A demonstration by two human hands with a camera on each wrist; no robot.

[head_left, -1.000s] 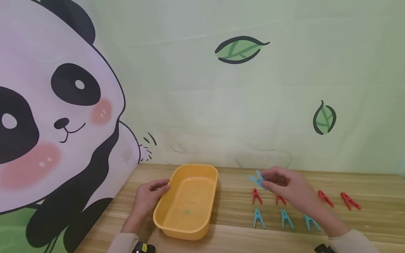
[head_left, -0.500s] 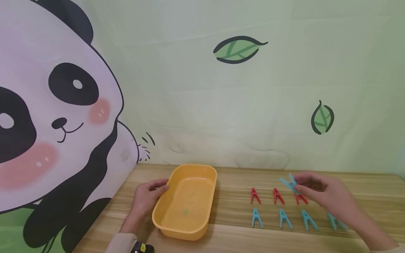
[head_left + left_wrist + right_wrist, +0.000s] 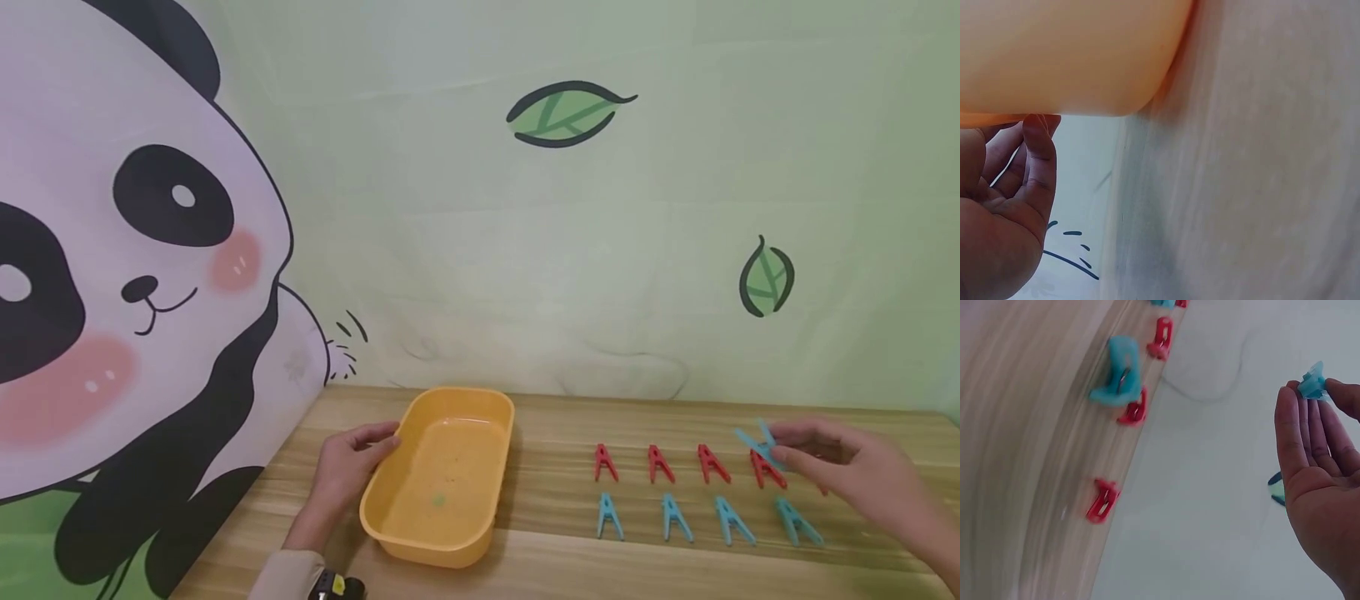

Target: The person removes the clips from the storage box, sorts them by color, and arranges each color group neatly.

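My left hand (image 3: 345,468) grips the left rim of a yellow plastic basin (image 3: 438,554) on the wooden table, fingers at its edge in the left wrist view as well. Thumb and fingertips of my right hand (image 3: 855,467) pinch a light blue clothespin (image 3: 767,450) above the table at the right. In the right wrist view this blue clothespin (image 3: 1313,386) shows at the fingertips. Below the hand, red clothespins (image 3: 657,463) lie in a row, one partly covered by the held clothespin and another mostly hidden by the hand.
Nearer the front, several blue clothespins (image 3: 726,515) form a second row under the red ones. A pale green cloth backdrop (image 3: 450,208) with a panda (image 3: 285,367) and leaves rises behind the table (image 3: 555,558). Inside the basin only small specks show.
My right hand has moved to the right over the red row, carrying the blue clothespin, uncovering clothespins behind it. My left hand and the basin stay in place.
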